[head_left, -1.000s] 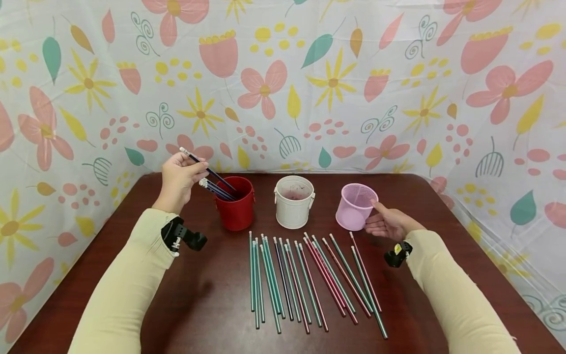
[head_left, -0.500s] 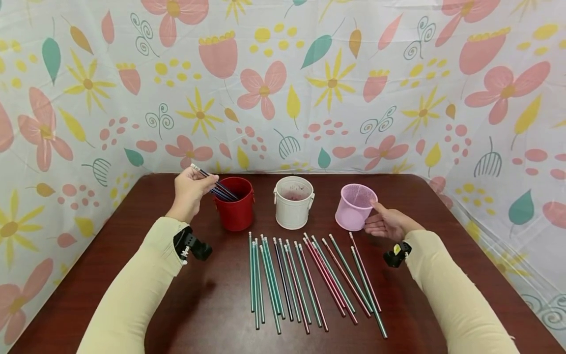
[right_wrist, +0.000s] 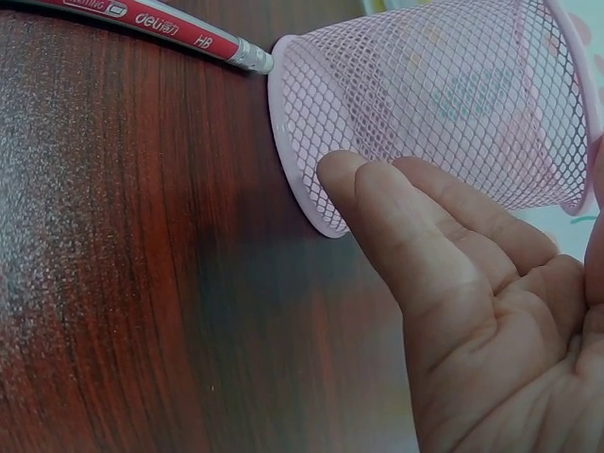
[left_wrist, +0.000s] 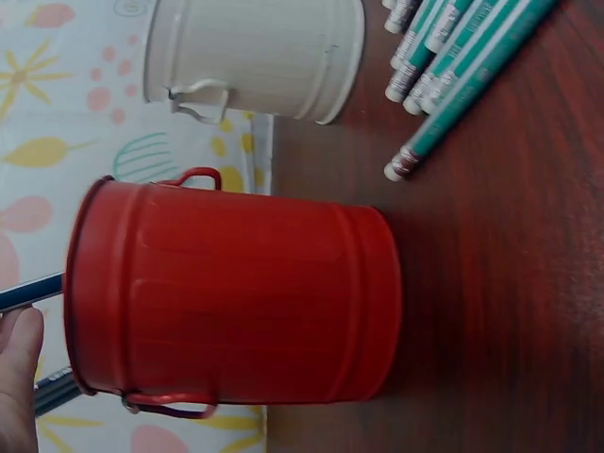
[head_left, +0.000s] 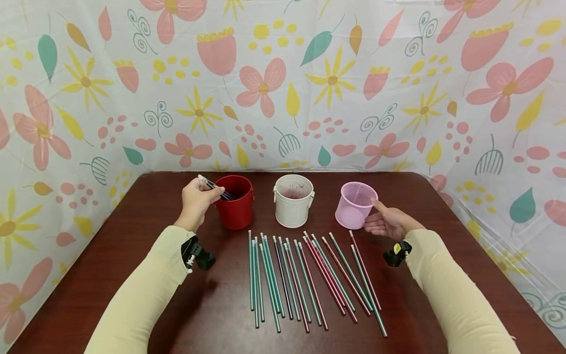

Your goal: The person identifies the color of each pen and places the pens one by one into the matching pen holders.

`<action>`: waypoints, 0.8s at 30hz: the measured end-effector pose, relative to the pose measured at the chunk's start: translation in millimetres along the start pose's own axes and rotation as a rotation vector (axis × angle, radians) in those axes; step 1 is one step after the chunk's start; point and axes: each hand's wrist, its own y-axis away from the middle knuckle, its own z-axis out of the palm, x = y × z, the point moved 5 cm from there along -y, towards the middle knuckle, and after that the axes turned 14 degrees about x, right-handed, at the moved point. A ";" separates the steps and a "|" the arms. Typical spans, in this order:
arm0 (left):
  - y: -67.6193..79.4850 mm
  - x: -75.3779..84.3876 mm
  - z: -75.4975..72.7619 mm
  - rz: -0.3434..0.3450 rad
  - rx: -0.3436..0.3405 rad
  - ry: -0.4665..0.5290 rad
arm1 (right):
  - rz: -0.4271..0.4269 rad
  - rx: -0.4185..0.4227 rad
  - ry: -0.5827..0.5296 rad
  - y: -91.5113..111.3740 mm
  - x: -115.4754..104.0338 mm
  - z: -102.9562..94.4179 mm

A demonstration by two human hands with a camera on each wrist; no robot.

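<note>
At the far left of the table, my left hand (head_left: 196,202) pinches a dark blue pencil (left_wrist: 38,291) with a white eraser end. The pencil slants into the mouth of the red bucket (head_left: 236,211). More dark pencils (left_wrist: 57,391) lean out over the rim beside the thumb; their lower ends are hidden inside. On the right, my right hand (head_left: 391,223) lies against a pink mesh cup (head_left: 351,214). Its fingers (right_wrist: 406,226) stretch along the cup's side near the base, and the thumb is at the rim.
A white bucket (head_left: 293,211) stands between the red bucket and the pink cup. In front lie several green pencils (head_left: 268,275), several red pencils (head_left: 329,280) and a dark blue pencil (head_left: 284,280), eraser ends toward the buckets. A floral cloth (head_left: 283,88) hangs behind the table (head_left: 212,314).
My left hand has come down and to the right, lowering the dark blue pencil into the red bucket. The right hand and the pink cup stay where they were.
</note>
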 end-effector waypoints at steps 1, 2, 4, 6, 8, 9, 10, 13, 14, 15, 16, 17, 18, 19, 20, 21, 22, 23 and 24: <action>0.0 -1.5 -0.2 -0.003 0.003 0.000 | -0.001 0.001 0.003 -0.1 0.0 0.2; -0.2 -3.0 -0.3 -0.004 0.007 -0.003 | -0.003 0.002 0.004 -0.1 -0.1 0.2; -0.4 -6.2 -0.7 -0.011 0.017 -0.015 | -0.006 0.002 0.008 -0.1 -0.2 0.4; 0.1 -8.8 -1.3 -0.017 0.029 -0.021 | -0.005 0.002 0.007 -0.1 -0.2 0.4; 0.6 -10.1 -2.2 -0.011 0.042 -0.035 | -0.003 0.000 0.011 -0.2 -0.1 0.8; 0.9 -10.2 -2.7 -0.005 0.052 -0.042 | -0.003 -0.002 0.011 -0.2 -0.2 0.7; 1.2 -10.2 -3.2 0.004 0.062 -0.049 | -0.003 0.000 0.013 -0.3 -0.2 0.9; 2.2 -8.7 -4.6 0.034 0.089 -0.078 | -0.006 0.001 0.013 -0.3 -0.7 0.9; 2.4 -8.6 -5.2 0.037 0.101 -0.085 | -0.006 0.002 0.012 -0.3 -0.9 1.0; 2.6 -8.7 -6.2 0.036 0.111 -0.090 | -0.007 0.003 0.010 -0.4 -1.0 1.1; 2.7 -9.0 -7.4 0.034 0.121 -0.095 | -0.006 0.004 0.009 -0.4 -1.1 1.4; 2.8 -9.5 -8.4 0.029 0.129 -0.095 | -0.004 0.004 0.006 -0.4 -1.0 1.4; 3.0 -10.0 -9.8 0.022 0.136 -0.097 | -0.001 0.004 0.003 -0.5 -0.8 1.5; 3.0 -10.9 -10.9 0.017 0.142 -0.100 | 0.001 0.003 0.001 -0.6 -0.6 1.6; 2.8 -12.0 -11.9 0.015 0.146 -0.109 | 0.003 0.003 0.000 -0.6 -0.4 1.6; 2.6 -13.1 -12.9 0.016 0.147 -0.123 | 0.005 0.002 0.000 -0.5 -0.2 1.6; 2.5 -14.0 -13.8 0.020 0.148 -0.139 | 0.007 0.003 -0.001 -0.6 0.0 1.6; 2.2 -15.0 -14.6 0.027 0.149 -0.158 | 0.008 0.003 -0.001 -0.7 0.2 1.6; 2.0 -15.8 -15.4 0.039 0.152 -0.185 | 0.009 0.003 0.000 -0.8 0.4 1.6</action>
